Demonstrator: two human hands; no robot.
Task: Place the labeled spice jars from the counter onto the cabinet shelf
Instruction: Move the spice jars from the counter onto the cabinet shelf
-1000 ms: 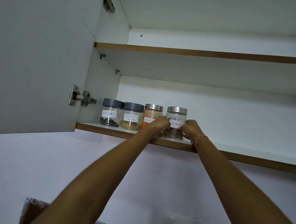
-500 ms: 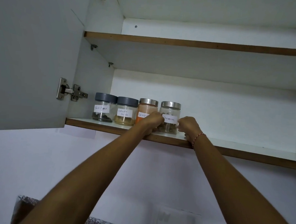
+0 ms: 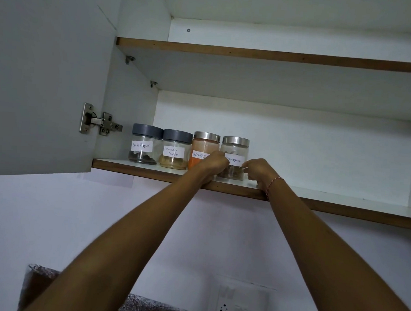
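A white wall cabinet hangs open above a pale wall, its grey door [image 3: 43, 73] swung out to the left on a metal hinge [image 3: 100, 122]. An upper shelf [image 3: 278, 56] with a brown edge sits above the lower shelf [image 3: 341, 207], where four labeled spice jars stand in a row near the left wall. From the left: a black pepper jar [image 3: 142, 146] with a grey lid, a coriander powder jar [image 3: 174, 150] with a grey lid, a red chilli powder jar [image 3: 203, 146] with a steel lid and orange contents, and a cinnamon jar [image 3: 235, 150] with a steel lid. The jars stand upright, each just beside or touching its neighbour.

Both arms reach up to the cinnamon jar. The left hand [image 3: 212, 161] has its fingers curled against the jar's left side, covering the end of the chilli label. The right hand [image 3: 258, 171] is curled at the jar's lower right; its fingertips appear to touch the glass, though from behind the knuckles it is hard to tell how firmly it grips. A red thread bracelet [image 3: 273, 183] circles the right wrist.

Below, on the wall, sits a white switch and socket plate [image 3: 241, 306], and a speckled dark counter edge [image 3: 147, 308] shows at the bottom.
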